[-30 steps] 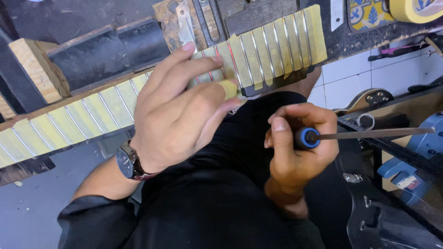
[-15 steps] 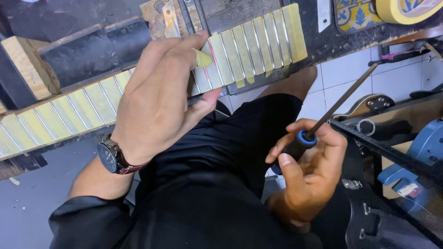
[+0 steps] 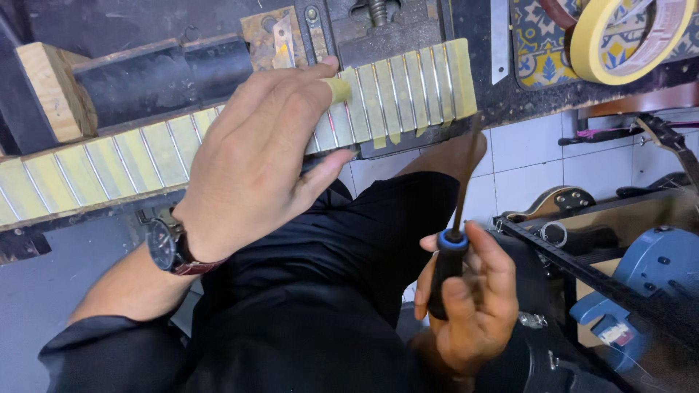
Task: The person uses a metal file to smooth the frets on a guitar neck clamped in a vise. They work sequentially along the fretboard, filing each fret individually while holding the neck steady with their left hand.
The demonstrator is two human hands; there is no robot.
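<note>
A guitar neck (image 3: 408,91) lies across my lap and the bench edge, its fretboard covered between the metal frets with yellowish masking tape. My left hand (image 3: 255,156), with a wristwatch, rests flat on the fretboard's middle, fingers pressing the tape. My right hand (image 3: 466,298) is lower, over my black trousers, and grips a slim file (image 3: 455,240) by its black and blue handle. The thin dark shaft points up toward the neck's near end and does not touch it.
A wooden block (image 3: 54,91) sits under the neck at the left. A metal vise part (image 3: 386,29) stands behind the neck. A masking tape roll (image 3: 604,40) lies at the top right. A blue machine (image 3: 648,276) and a guitar headstock (image 3: 673,142) are at the right.
My right hand turned the file from pointing sideways to pointing up toward the neck. My left hand slid along the fretboard and flattened on it.
</note>
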